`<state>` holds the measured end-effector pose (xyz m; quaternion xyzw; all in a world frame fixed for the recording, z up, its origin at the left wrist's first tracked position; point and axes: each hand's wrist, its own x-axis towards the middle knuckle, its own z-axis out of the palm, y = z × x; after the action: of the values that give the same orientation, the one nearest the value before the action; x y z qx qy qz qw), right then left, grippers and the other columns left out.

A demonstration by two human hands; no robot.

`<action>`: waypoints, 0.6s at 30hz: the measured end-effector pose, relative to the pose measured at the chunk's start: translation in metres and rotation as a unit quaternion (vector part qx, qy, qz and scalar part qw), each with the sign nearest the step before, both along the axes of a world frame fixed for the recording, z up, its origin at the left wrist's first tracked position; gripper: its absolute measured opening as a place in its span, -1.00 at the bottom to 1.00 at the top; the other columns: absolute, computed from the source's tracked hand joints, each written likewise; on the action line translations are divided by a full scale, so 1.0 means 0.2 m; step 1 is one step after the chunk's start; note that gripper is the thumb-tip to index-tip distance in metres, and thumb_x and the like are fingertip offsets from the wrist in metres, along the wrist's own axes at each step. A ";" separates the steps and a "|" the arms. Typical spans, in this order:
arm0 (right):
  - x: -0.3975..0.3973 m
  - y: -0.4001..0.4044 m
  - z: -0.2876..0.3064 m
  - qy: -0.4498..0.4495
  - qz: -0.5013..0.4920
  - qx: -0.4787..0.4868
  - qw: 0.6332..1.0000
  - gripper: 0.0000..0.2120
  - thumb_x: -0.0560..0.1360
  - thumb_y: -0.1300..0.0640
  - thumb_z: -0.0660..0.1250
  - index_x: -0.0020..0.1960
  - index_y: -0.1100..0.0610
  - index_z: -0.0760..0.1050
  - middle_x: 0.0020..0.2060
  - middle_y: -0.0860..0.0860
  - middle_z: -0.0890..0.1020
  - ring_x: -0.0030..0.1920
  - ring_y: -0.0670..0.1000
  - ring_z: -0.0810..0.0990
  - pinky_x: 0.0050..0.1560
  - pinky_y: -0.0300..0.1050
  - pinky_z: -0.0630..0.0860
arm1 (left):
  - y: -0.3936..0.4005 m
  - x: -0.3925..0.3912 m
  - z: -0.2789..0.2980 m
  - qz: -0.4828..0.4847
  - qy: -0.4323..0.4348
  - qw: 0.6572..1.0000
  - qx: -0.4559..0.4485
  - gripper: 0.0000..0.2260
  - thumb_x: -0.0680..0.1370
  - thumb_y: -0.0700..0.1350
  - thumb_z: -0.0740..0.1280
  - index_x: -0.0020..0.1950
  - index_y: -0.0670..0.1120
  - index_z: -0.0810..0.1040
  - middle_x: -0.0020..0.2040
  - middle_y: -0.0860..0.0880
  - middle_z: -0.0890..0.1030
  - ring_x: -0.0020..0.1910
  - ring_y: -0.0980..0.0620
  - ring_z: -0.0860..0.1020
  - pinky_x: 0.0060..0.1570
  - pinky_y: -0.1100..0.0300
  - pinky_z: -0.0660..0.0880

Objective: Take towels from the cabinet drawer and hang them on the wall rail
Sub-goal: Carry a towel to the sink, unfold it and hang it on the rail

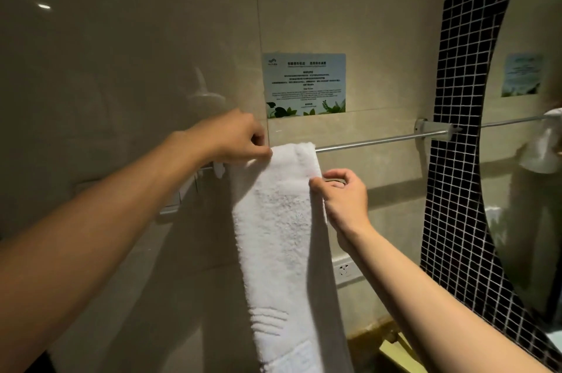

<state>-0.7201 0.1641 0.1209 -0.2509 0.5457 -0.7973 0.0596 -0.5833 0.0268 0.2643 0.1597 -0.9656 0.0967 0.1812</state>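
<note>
A long white towel (286, 239) hangs folded over the metal wall rail (374, 140) near its left end and drops past the bottom of the view. My left hand (234, 137) pinches the towel's top left edge at the rail. Lower down, my right hand (343, 194) pinches the towel's right edge just below the rail. To the right of the towel the rail runs bare as far as its bracket (425, 129).
A printed notice (304, 85) is stuck on the beige tiled wall above the rail. A black mosaic strip (450, 190) and a curved mirror (529, 160) stand at the right. A wall socket (345, 270) sits below my right forearm.
</note>
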 end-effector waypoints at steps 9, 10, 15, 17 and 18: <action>0.02 0.01 -0.06 0.002 0.054 0.012 0.998 -0.80 0.41 0.32 0.50 0.00 0.19 0.58 -0.33 0.06 0.55 -0.32 -0.10 0.45 -0.31 -0.42 0.42 | 0.03 0.04 -0.01 -0.019 -0.003 0.999 -0.051 -0.85 0.50 -0.01 0.44 -0.08 -0.06 0.74 -0.27 0.04 0.69 -0.28 0.05 0.60 -0.23 0.03 0.59; 0.02 0.01 -0.08 0.011 0.069 0.028 0.997 -0.81 0.41 0.31 0.50 0.00 0.19 0.60 -0.31 0.07 0.58 -0.29 -0.09 0.48 -0.27 -0.41 0.44 | 0.03 0.03 -0.01 -0.023 0.002 0.998 -0.053 -0.85 0.50 -0.01 0.44 -0.08 -0.06 0.74 -0.26 0.03 0.70 -0.28 0.04 0.61 -0.22 0.01 0.59; 0.08 0.06 -0.26 0.058 0.091 0.126 0.986 -0.93 0.41 0.26 0.51 -0.24 0.17 0.65 -0.34 0.00 0.65 -0.28 -0.09 0.52 -0.26 -0.31 0.43 | 0.01 0.04 -0.02 -0.041 0.024 0.999 -0.023 -0.85 0.53 -0.04 0.42 -0.01 -0.06 0.74 -0.19 0.05 0.70 -0.23 0.05 0.62 -0.14 -0.01 0.61; 0.07 0.06 -0.27 0.050 0.071 0.124 0.988 -0.88 0.41 0.25 0.50 -0.30 0.16 0.63 -0.41 -0.06 0.60 -0.33 -0.10 0.47 -0.32 -0.32 0.38 | 0.00 0.04 -0.02 -0.045 0.030 0.998 -0.017 -0.85 0.54 -0.05 0.41 0.00 -0.07 0.73 -0.18 0.05 0.68 -0.21 0.06 0.61 -0.14 0.03 0.61; 0.07 0.07 -0.25 0.047 0.063 0.117 0.990 -0.87 0.41 0.24 0.49 -0.31 0.16 0.63 -0.41 -0.06 0.59 -0.33 -0.10 0.47 -0.31 -0.30 0.38 | -0.01 0.04 -0.01 -0.044 0.036 0.998 -0.017 -0.85 0.54 -0.05 0.41 0.01 -0.07 0.73 -0.17 0.05 0.68 -0.21 0.07 0.61 -0.14 0.05 0.60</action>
<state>-0.7057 0.1786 0.0700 -0.3139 0.6206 -0.7097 0.1130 -0.5748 0.0248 0.2614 0.1173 -0.9628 0.0988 0.2225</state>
